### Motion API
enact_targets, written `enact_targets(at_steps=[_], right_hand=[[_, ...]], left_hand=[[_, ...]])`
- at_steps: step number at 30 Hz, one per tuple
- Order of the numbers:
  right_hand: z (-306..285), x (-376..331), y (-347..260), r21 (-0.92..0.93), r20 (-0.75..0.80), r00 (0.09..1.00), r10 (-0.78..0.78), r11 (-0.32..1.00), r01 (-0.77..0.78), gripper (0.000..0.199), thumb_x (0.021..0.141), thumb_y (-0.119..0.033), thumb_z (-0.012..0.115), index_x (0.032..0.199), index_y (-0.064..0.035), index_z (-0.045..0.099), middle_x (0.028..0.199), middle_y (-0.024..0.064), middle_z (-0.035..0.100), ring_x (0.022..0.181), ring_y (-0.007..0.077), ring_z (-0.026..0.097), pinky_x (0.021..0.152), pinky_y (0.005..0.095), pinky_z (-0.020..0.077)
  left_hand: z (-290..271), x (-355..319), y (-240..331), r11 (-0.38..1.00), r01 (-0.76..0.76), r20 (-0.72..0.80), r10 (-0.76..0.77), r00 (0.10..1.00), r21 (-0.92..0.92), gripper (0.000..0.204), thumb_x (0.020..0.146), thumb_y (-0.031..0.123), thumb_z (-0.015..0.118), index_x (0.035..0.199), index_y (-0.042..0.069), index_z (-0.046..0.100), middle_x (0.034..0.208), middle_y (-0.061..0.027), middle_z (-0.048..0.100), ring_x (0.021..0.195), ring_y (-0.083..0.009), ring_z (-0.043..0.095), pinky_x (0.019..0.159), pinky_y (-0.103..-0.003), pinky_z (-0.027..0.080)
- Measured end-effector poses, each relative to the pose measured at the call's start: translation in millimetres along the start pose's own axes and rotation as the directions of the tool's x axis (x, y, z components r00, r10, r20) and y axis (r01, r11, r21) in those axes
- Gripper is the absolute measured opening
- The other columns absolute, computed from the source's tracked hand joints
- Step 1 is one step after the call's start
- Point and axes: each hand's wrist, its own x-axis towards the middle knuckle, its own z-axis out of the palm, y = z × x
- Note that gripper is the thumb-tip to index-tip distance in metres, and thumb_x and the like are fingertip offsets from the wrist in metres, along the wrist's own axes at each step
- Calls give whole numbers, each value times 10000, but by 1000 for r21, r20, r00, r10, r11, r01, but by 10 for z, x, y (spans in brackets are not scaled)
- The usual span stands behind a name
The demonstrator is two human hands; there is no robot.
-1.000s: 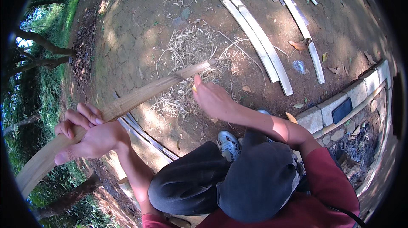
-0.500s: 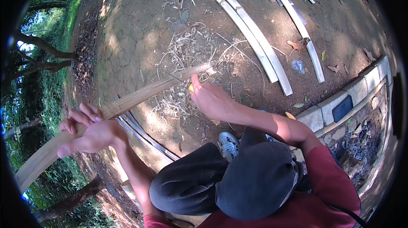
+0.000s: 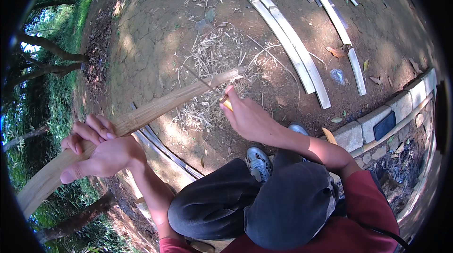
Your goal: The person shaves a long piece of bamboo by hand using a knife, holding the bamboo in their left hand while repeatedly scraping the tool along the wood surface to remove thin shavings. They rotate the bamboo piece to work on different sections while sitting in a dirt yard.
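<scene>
A long split bamboo strip (image 3: 165,104) slants from the lower left up to the middle, its far end pale and cut. My left hand (image 3: 106,151) grips the strip's nearer part, fingers over the far edge and thumb along the near side. In my right hand (image 3: 250,118) is a knife (image 3: 227,104), closed in by its yellow handle. The thin dark blade crosses the strip a short way from its tip. Whether its edge is cutting into the bamboo I cannot tell.
Pale curled shavings (image 3: 207,54) litter the soil under the strip's tip. Several long bamboo strips (image 3: 283,31) lie beyond, and others (image 3: 165,151) rest below my left hand. At right runs a brick border (image 3: 370,123) with a dark phone-like slab (image 3: 384,126). My knees (image 3: 292,201) are bent up close.
My right hand and the knife have shifted slightly right and nearer to me, and more of the blade shows across the strip. My left hand keeps its grip. The whole view has shifted a little.
</scene>
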Motion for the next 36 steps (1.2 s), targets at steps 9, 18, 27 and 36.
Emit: enact_targets(at_steps=[9,18,27,36], right_hand=[[232,172,55,-155,-11,999,-47,987,45,356,933,-164,498,1157,99,412,568,207,563,541,392,593,505,483,451],[281,194,88,-160,3,999,-39,986,39,237,937,-141,479,1018,69,407,569,201,566,564,396,606,522,483,476],[263,194,21,-186,31,999,9,983,-3,256,930,-137,482,1031,84,401,604,216,583,589,402,615,527,476,487],[304,201,362,-237,-42,999,-14,971,4,388,907,-125,487,1158,158,398,639,211,605,599,373,631,528,465,497]], left_hand=[[-115,20,-67,1000,14,8,-14,1000,-11,670,841,781,170,789,131,325,529,-16,275,408,-100,254,352,-199,230],[-178,57,-82,998,12,-54,-9,998,57,681,836,787,186,784,124,337,528,-13,278,409,-102,243,359,-206,226],[-258,79,-127,995,33,-85,-25,996,97,677,843,775,109,769,132,304,539,-8,235,447,-117,208,373,-226,174],[-242,42,-107,999,7,3,-7,1000,-36,672,838,787,191,783,132,328,531,-10,279,420,-102,252,356,-209,237]])
